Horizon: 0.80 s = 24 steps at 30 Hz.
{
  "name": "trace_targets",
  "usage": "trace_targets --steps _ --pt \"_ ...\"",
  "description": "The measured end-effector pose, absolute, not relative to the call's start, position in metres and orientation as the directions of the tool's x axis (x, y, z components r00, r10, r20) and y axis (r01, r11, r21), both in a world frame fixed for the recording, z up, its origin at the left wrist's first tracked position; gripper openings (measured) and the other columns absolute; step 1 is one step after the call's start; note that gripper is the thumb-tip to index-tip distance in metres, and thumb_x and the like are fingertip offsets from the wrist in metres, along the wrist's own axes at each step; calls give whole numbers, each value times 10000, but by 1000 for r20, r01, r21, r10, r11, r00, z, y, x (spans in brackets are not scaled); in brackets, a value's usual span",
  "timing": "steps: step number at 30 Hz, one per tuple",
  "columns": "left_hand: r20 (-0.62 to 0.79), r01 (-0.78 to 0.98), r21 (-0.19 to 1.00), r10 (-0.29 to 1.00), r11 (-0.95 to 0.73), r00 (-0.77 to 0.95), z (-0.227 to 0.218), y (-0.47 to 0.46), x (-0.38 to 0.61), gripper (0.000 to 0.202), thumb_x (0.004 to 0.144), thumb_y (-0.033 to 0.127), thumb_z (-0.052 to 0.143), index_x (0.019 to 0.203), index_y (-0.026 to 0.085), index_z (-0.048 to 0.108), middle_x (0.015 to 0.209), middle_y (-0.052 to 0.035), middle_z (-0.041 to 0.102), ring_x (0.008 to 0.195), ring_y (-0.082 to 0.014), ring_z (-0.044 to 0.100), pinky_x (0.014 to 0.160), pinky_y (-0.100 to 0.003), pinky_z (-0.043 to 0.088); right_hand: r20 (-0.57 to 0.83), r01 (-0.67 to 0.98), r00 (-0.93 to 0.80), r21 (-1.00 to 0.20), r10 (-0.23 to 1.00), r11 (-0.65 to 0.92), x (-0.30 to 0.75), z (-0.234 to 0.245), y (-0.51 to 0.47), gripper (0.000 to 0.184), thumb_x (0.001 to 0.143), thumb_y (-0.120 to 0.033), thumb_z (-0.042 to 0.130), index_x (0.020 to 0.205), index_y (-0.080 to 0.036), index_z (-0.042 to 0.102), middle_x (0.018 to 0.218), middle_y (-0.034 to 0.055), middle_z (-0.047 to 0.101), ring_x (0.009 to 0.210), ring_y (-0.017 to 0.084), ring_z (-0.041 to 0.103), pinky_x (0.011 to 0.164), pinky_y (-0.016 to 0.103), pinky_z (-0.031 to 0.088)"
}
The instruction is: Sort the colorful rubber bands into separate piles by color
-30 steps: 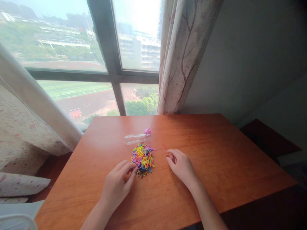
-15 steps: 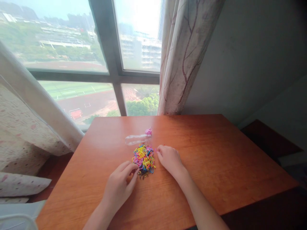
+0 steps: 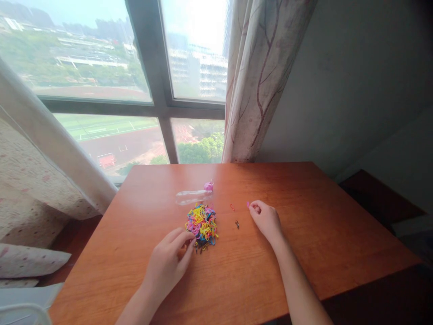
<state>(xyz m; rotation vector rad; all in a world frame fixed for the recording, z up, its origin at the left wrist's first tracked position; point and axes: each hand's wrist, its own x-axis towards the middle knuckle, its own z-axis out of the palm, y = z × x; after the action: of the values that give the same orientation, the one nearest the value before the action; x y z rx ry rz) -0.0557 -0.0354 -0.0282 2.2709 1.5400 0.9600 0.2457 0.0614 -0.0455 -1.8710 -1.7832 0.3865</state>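
A heap of small bulb-shaped safety pins (image 3: 203,223), mostly yellow, pink, blue and black, lies on the wooden table (image 3: 304,253). At its near left edge rests my left hand (image 3: 171,253), thumb and fingers curled together against the pins; what is between the tips is hidden. To the right of the heap, my right hand (image 3: 267,220) pinches a pink safety pin (image 3: 248,205) just above or on the tabletop. Between the heap and that hand lie a red safety pin (image 3: 232,207) and a dark one (image 3: 237,224), apart from each other.
Behind the heap lies a clear plastic bottle-like container (image 3: 191,197) on its side, with a pink piece (image 3: 209,186) at its right end. A window (image 3: 165,108) and a patterned curtain (image 3: 260,81) stand beyond the table's far edge. Another curtain (image 3: 43,171) hangs at left.
My right hand has moved right, away from the heap, with the pink safety pin, uncovering the red and dark pins. My left hand has stayed at the heap.
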Motion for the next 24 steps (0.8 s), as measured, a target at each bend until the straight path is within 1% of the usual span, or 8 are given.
trace_targets --steps 16,24 --pt "368 734 539 900 -412 235 -30 -35 -55 119 934 221 500 892 214 611 787 -6 618 713 -138 604 668 -231 463 130 834 86 -551 988 0 246 -50 63 207 866 -359 529 796 -239 682 566 -18 584 539 145 533 534 237 302" --pt "376 730 541 896 -419 236 -27 -36 -53 128 936 221 499 882 207 614 773 -3 614 706 -136 600 668 -228 457 125 846 99 -533 987 -18 243 -50 62 203 874 -391 546 800 -251 674 562 -27 584 554 143 538 530 233 283"
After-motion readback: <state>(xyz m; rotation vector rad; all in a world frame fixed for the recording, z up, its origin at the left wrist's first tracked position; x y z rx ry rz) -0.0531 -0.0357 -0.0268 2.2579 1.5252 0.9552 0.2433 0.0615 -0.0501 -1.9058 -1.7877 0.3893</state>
